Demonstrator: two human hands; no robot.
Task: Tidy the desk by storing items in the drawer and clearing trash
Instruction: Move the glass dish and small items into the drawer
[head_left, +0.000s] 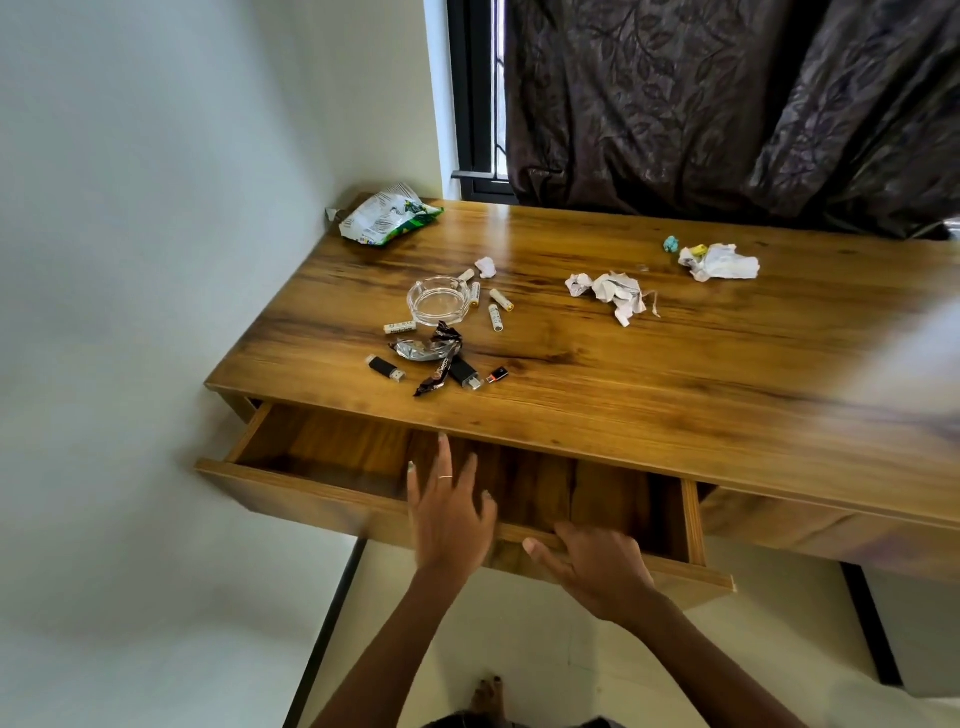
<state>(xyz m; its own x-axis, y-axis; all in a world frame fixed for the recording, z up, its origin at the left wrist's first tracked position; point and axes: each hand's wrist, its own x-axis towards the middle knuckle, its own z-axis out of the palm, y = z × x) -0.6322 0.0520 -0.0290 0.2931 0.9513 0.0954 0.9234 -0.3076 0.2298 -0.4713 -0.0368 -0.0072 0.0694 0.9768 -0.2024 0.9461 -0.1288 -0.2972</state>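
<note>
Both hands are seen at the pulled-out drawer (322, 457) beneath the bench (649, 384): the left hand (449, 512) is spread flat-fingered over its front edge, holding nothing, while the right hand (597, 566) is curled over that edge. Left of the glass ashtray (439, 300) a snack bag (387, 214) is found; around it, batteries (496, 317); just below it, wrappers (431, 353) and USB sticks (387, 368); right of it, crumpled papers (613, 293).

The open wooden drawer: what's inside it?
The open wooden drawer shows only bare wood floor. The desktop's front edge hides its back, and the left hand covers a patch.
</note>
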